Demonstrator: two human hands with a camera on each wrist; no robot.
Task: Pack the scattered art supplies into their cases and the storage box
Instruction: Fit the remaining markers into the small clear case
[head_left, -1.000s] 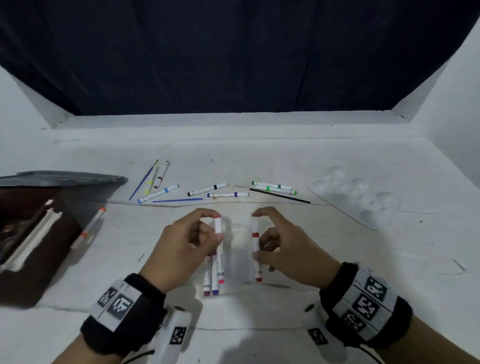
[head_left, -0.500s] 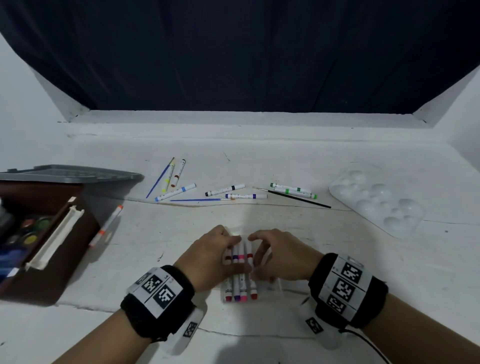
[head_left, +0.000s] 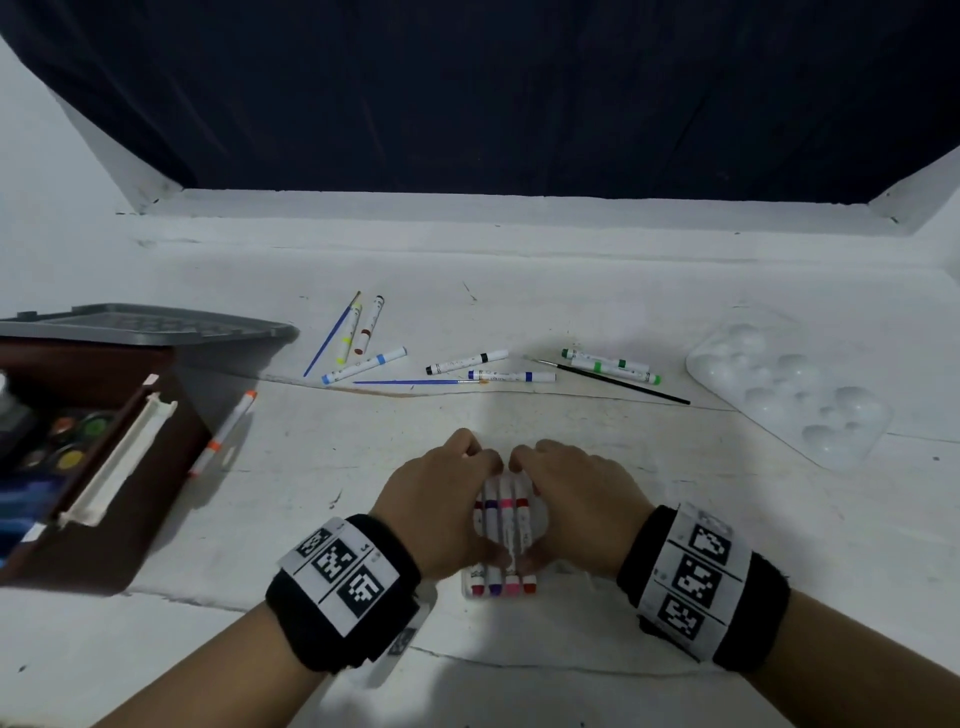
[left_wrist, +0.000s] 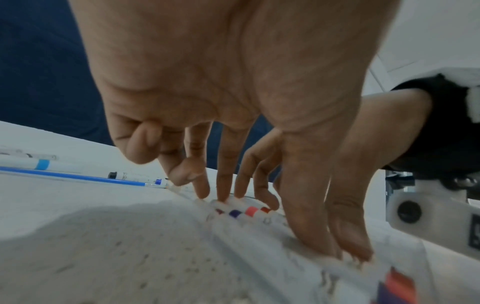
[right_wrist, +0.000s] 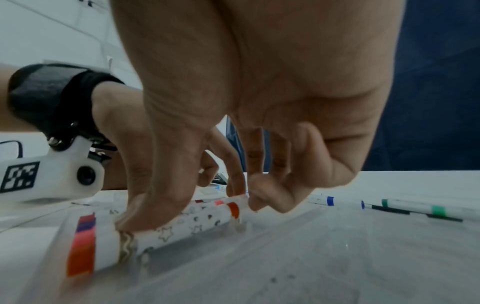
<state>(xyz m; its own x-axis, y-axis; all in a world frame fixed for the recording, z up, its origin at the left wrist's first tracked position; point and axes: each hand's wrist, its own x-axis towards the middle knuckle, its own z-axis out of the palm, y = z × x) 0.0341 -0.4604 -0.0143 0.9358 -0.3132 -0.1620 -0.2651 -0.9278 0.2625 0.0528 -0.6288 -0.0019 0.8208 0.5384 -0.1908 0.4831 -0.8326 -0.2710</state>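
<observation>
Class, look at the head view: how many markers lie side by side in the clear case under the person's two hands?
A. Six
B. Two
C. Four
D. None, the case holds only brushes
C: four markers lie side by side in the clear case, their ends dark red, purple, pink and red, under the left hand and right hand.

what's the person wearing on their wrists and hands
The hands are bare. The left wrist band and right wrist band are black, each with a white strip carrying three black square code markers. A white camera housing with its own marker hangs beneath each wrist.
</observation>
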